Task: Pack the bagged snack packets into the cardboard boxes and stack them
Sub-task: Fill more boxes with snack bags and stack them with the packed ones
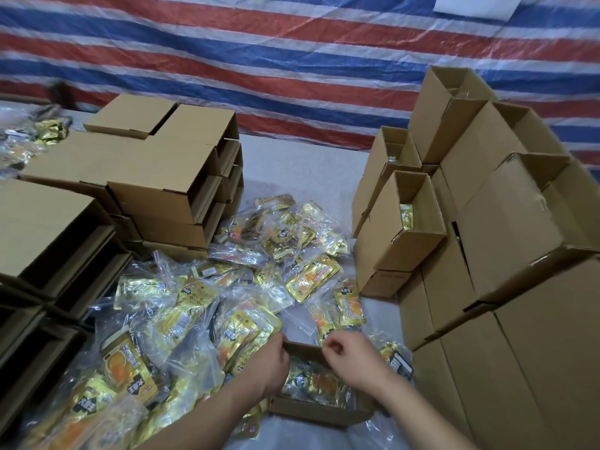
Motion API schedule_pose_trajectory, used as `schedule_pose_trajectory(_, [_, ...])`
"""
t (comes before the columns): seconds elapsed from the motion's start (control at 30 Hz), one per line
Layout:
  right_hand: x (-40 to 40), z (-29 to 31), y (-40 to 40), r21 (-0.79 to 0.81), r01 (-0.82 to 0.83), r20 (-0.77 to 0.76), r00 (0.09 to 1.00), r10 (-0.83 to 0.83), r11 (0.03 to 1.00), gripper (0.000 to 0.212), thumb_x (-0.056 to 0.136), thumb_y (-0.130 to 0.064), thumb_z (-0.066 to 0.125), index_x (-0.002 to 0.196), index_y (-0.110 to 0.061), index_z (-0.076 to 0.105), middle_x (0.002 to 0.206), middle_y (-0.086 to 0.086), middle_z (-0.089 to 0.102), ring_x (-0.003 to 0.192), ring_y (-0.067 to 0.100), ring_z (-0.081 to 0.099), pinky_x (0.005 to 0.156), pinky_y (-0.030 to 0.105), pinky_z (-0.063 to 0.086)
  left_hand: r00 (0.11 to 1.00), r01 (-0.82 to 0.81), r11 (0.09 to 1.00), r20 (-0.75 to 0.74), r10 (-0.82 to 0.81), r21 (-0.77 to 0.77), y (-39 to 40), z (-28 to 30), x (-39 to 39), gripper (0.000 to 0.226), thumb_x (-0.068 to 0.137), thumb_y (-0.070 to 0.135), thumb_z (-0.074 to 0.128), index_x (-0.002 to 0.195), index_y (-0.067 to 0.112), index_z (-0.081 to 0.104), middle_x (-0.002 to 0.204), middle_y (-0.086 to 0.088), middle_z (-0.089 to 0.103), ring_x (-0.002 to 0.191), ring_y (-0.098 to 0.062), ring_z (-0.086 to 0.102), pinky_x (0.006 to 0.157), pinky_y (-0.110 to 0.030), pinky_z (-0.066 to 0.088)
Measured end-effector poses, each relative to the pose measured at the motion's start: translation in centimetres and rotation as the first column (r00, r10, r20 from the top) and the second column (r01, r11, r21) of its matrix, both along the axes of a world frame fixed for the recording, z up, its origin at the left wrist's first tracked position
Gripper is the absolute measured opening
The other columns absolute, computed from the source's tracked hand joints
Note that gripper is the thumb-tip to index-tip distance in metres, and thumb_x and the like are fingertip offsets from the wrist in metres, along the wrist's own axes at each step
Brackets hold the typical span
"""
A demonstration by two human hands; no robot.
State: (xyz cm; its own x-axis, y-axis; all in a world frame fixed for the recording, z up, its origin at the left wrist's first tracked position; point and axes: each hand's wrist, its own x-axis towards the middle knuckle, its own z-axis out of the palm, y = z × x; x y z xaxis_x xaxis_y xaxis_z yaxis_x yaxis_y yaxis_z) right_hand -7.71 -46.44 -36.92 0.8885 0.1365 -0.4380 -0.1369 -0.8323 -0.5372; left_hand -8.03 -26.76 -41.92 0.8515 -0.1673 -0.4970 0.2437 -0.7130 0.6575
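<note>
Striped red-blue tarpaulin (259,60) backs the grey surface (302,170); at 6 o'clock, my left hand (271,362) grips the open brown cardboard box (319,410) of gold bagged snack packets (311,381), my right hand (354,355) curled, holding nothing.

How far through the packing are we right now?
Done: filled boxes stacked on the right. In hand: the left hand and right hand work at the rim of an open box already holding packets. Left: a large pile of bagged packets and empty boxes stacked on the left.
</note>
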Motion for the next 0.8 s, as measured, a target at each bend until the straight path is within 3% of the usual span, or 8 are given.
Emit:
schedule_pose_trajectory(0.07, [0.7, 0.7, -0.6, -0.045, -0.078, 0.121, 0.989, 0.083, 0.996, 0.025, 0.093, -0.033, 0.06, 0.117, -0.033, 0.064, 0.109, -0.019, 0.063, 0.097, -0.002, 0.059, 0.091, 0.022, 0.051, 1.0, -0.001, 1.0, 0.004, 0.001, 0.006, 0.1, 0.1, -0.1, 0.009, 0.104, 0.024, 0.037, 0.108, 0.024, 0.045, 0.084, 0.002, 0.061, 0.066, -0.01, 0.057, 0.051, -0.023, 0.036])
schedule_pose_trajectory(0.13, [1.1, 0.6, -0.8, -0.173, -0.219, 0.009, 0.975, 0.223, 0.96, 0.048, 0.091, -0.036, 0.061, 0.138, -0.03, 0.052, 0.132, -0.012, 0.055, 0.12, 0.01, 0.054, 0.103, 0.029, 0.045, 1.0, -0.003, 1.0, 0.009, 0.003, 0.008, 0.1, 0.3, -0.2, 0.01, 0.104, 0.024, 0.036, 0.109, 0.024, 0.045, 0.084, 0.002, 0.061, 0.067, -0.01, 0.057, 0.052, -0.024, 0.036])
schedule_pose_trajectory(0.23, [0.7, 0.1, -0.4, -0.279, -0.332, -0.12, 0.943, 0.31, 0.901, 0.027, 0.093, -0.026, 0.056, 0.12, -0.031, 0.059, 0.115, -0.005, 0.063, 0.103, 0.017, 0.062, 0.089, 0.033, 0.053, 1.0, -0.004, 1.0, 0.007, 0.004, 0.009, 0.0, 0.2, -0.2, 0.015, 0.104, 0.023, 0.037, 0.115, 0.024, 0.045, 0.085, 0.003, 0.062, 0.065, -0.009, 0.057, 0.051, -0.023, 0.037])
schedule_pose_trajectory(0.43, [-0.4, 0.4, -0.2, -0.331, -0.305, -0.038, 0.95, 0.311, 0.893, 0.02, 0.097, -0.013, 0.05, 0.105, -0.024, 0.064, 0.092, 0.0, 0.066, 0.087, 0.018, 0.066, 0.081, 0.037, 0.057, 0.999, 0.043, 0.999, -0.003, -0.043, -0.005, 0.7, 0.7, 0.2, 0.012, 0.105, 0.025, 0.036, 0.111, 0.027, 0.046, 0.087, 0.008, 0.06, 0.071, -0.005, 0.056, 0.056, -0.019, 0.043])
schedule_pose_trajectory(0.53, [-0.7, 2.2, -0.6, -0.302, -0.259, 0.028, 0.959, 0.28, 0.917, 0.024, 0.095, -0.013, 0.05, 0.105, -0.031, 0.062, 0.092, -0.003, 0.066, 0.087, 0.016, 0.064, 0.078, 0.032, 0.054, 0.997, 0.079, 0.996, 0.001, -0.079, -0.035, 1.3, 3.0, 1.6, 0.017, 0.106, 0.031, 0.036, 0.114, 0.03, 0.051, 0.103, 0.004, 0.064, 0.088, -0.012, 0.061, 0.084, -0.034, 0.053])
schedule_pose_trajectory(0.6, [-0.6, 4.0, -1.1, -0.272, -0.186, 0.112, 0.968, 0.223, 0.944, 0.026, 0.095, -0.016, 0.05, 0.11, -0.033, 0.062, 0.096, -0.004, 0.067, 0.09, 0.018, 0.063, 0.073, 0.03, 0.048, 0.997, 0.049, 0.996, 0.06, -0.044, -0.073, 1.4, 5.6, 3.0, 0.029, 0.106, 0.041, 0.039, 0.129, 0.03, 0.051, 0.128, 0.001, 0.062, 0.11, -0.016, 0.06, 0.098, -0.033, 0.048])
schedule_pose_trajectory(0.7, [0.2, 7.0, -1.9, -0.195, 0.002, 0.224, 0.974, 0.043, 0.981, 0.025, 0.095, -0.021, 0.053, 0.116, -0.031, 0.062, 0.104, -0.002, 0.07, 0.097, 0.023, 0.064, 0.078, 0.033, 0.051, 0.964, -0.158, 0.96, 0.175, 0.2, -0.23, 1.0, 11.2, 5.0, 0.058, 0.102, 0.058, 0.034, 0.147, 0.023, 0.042, 0.147, 0.002, 0.049, 0.126, -0.012, 0.047, 0.099, -0.028, 0.034])
schedule_pose_trajectory(0.8, [2.2, 10.4, -2.0, -0.087, 0.227, 0.286, 0.938, -0.194, 0.97, 0.022, 0.095, -0.023, 0.053, 0.115, -0.026, 0.063, 0.105, -0.001, 0.071, 0.095, 0.024, 0.065, 0.082, 0.035, 0.053, 0.857, -0.362, 0.831, 0.2, 0.475, -0.422, -0.2, 15.6, 6.2, 0.068, 0.1, 0.061, 0.031, 0.153, 0.018, 0.034, 0.157, 0.001, 0.038, 0.137, -0.014, 0.039, 0.112, -0.035, 0.031])
